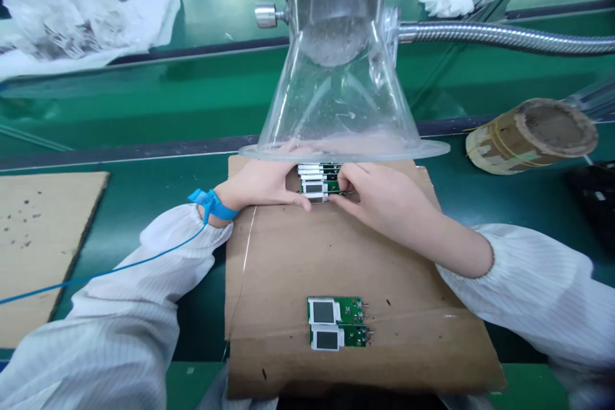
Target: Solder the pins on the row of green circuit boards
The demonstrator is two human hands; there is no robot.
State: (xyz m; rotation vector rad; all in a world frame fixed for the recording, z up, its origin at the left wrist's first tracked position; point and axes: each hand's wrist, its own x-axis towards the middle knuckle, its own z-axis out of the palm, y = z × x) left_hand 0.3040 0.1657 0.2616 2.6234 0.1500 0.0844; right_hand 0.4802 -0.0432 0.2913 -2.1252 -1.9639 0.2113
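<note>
Watching from beside the bench, the head camera's view shows a left hand (259, 184) and a right hand (379, 195) closed in narrowly from either side on a stack of green circuit boards (317, 179), each with a white-framed display. The fingers of both hands press on the stack's near end and sides, so the hands seem to be holding it. The stack sits on a cardboard sheet (288, 269), just under the rim of a clear acrylic hood (336, 90), and the rim hides its far end. Even pressure from both sides, with the fingertips kept off the displays, looks like the safest way to handle these boards, and the edges should stay lined up. Nearer the person, two more boards (337, 322) lie side by side on the cardboard, well apart from the hands. A blue wrist strap (211, 204) circles the left wrist, its cord (120, 271) trailing over a white striped sleeve (144, 269). A flexible metal duct (504, 37) joins the hood, and a brown paper roll (531, 136) lies on the green conveyor belt (144, 115).
</note>
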